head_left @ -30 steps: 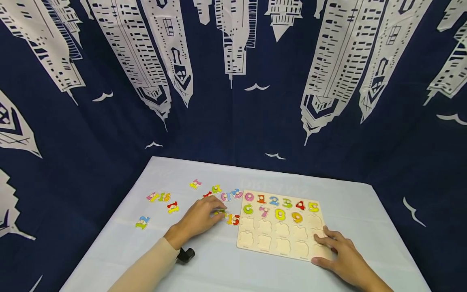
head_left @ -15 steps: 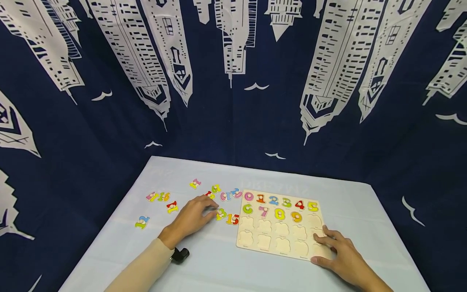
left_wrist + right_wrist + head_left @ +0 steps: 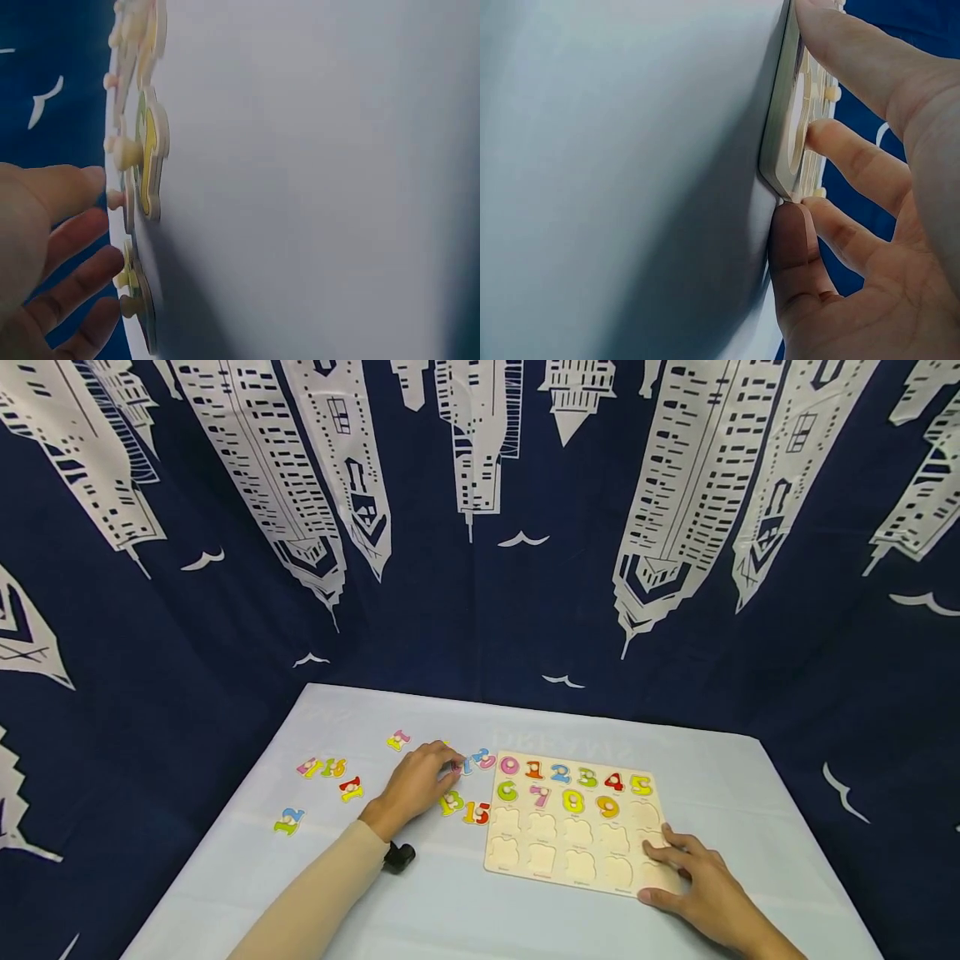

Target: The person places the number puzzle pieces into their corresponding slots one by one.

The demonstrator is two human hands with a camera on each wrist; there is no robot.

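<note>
A wooden number puzzle board (image 3: 558, 823) lies flat on the table, with 0 to 9 seated in its upper rows and bare recesses below. My right hand (image 3: 705, 883) grips its near right corner. In the right wrist view the thumb (image 3: 855, 49) lies along one edge and a fingertip (image 3: 823, 133) rests in a recess. My left hand (image 3: 420, 781) is over loose pieces left of the board, fingers loosely bent and partly covering a pink-and-blue piece (image 3: 466, 767). In the left wrist view its thumb (image 3: 71, 187) and fingers stand apart beside knobbed pieces, with nothing seen between them.
The 13 piece (image 3: 452, 802) and the 15 piece (image 3: 476, 813) lie beside the board's left edge. Farther left are the 12 piece (image 3: 288, 822), a red-and-yellow piece (image 3: 351, 789) and several others. A patterned dark blue cloth (image 3: 480, 610) hangs behind the white table (image 3: 697, 760).
My left hand first drew back left from the green-and-yellow 13 piece, uncovering it, then moved right and away from me over the pieces behind it. My right hand has stayed on the board.
</note>
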